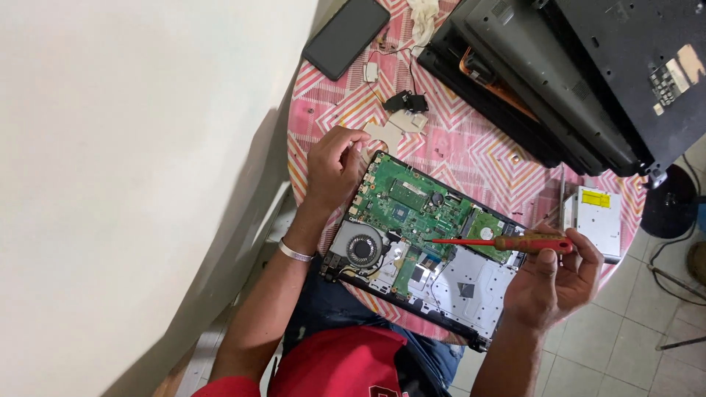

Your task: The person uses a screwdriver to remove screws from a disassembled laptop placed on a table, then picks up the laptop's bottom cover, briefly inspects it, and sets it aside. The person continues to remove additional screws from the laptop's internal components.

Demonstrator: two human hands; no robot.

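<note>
An opened laptop base (471, 283) lies on the round table, its green motherboard (412, 206) and cooling fan (362, 246) exposed. My right hand (551, 283) grips a red-handled screwdriver (515, 242) whose tip rests on the board near its middle. My left hand (334, 165) sits at the laptop's far left corner with its fingers curled, pinching something too small to make out. A metal bracelet (296, 252) is on my left wrist.
A dark phone (346, 35) lies at the table's far edge. Several stacked black laptop shells (559, 81) fill the upper right. A silver optical drive (597, 220) sits at the right edge. Small loose parts and wires (401, 99) lie on the pink patterned tablecloth (471, 147). A white wall (132, 162) stands on the left.
</note>
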